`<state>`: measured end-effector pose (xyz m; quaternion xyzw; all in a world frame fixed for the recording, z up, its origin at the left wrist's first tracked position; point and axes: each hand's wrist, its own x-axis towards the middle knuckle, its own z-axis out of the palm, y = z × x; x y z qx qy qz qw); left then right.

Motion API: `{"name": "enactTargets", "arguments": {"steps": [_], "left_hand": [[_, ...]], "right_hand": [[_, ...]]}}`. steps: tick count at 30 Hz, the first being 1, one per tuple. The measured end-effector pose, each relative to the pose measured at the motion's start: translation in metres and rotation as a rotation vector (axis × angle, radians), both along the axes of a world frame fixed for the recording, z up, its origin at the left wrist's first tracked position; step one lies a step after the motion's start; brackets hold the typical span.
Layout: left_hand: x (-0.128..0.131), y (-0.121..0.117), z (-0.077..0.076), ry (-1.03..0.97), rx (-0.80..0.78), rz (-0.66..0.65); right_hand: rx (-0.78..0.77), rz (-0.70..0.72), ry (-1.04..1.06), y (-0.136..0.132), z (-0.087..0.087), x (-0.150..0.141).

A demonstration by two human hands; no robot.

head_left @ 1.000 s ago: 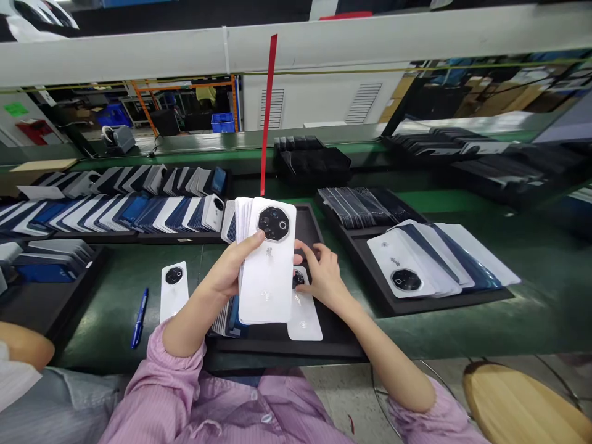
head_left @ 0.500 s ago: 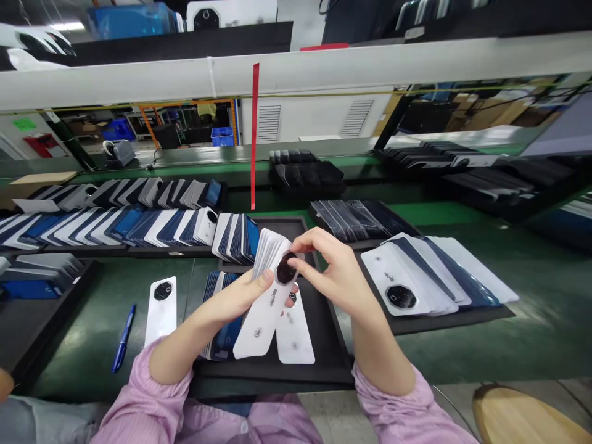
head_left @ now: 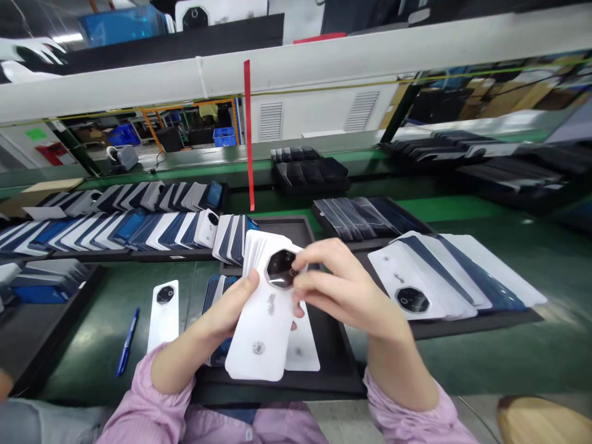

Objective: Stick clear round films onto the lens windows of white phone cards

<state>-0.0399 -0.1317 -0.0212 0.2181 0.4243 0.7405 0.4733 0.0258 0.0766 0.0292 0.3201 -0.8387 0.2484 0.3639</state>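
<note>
My left hand point(head_left: 231, 308) grips a fanned stack of white phone back covers point(head_left: 263, 320), thumb on the top one, which shows a black octagonal camera ring point(head_left: 280, 269). My right hand point(head_left: 345, 290) is closed in a pinch at that camera ring, fingertips touching its right edge; what it pinches is too small to name. Both hands hover over a black tray point(head_left: 333, 351). One white cover point(head_left: 303, 351) lies flat on the tray under the stack.
A single white cover point(head_left: 163, 314) and a blue pen point(head_left: 126, 343) lie on the green belt at left. Rows of leaning covers point(head_left: 115, 225) fill trays behind. A tray at right holds overlapping white covers point(head_left: 439, 283). A wooden stool point(head_left: 546, 422) stands lower right.
My right hand rose from the tray to the camera ring of the top cover. The stack in my left hand tilted, then came lower and nearer. The view shifted slightly.
</note>
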Motion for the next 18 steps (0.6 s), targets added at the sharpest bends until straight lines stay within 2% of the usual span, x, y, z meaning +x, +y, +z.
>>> {"name": "enactTargets", "arguments": {"steps": [2, 4, 7, 9, 13, 18], "left_hand": [[-0.002, 0.0, 0.0, -0.091, 0.087, -0.032], [-0.002, 0.001, 0.003, -0.121, 0.157, -0.053], [0.0, 0.001, 0.012, -0.128, 0.241, -0.059], [0.002, 0.002, 0.015, -0.151, 0.249, -0.058], [0.003, 0.002, 0.016, -0.154, 0.265, -0.044], [0.005, 0.002, 0.014, -0.11, 0.276, 0.001]], "right_hand": [[-0.085, 0.19, -0.048, 0.003, 0.0, 0.004], [-0.377, 0.247, -0.061, 0.005, -0.002, 0.005], [-0.957, 0.101, -0.011, 0.007, -0.004, 0.0], [-1.213, 0.034, -0.038, 0.008, -0.003, -0.005], [-1.411, 0.014, -0.179, 0.011, 0.001, -0.013], [-1.462, 0.01, -0.244, 0.011, 0.002, -0.014]]}}
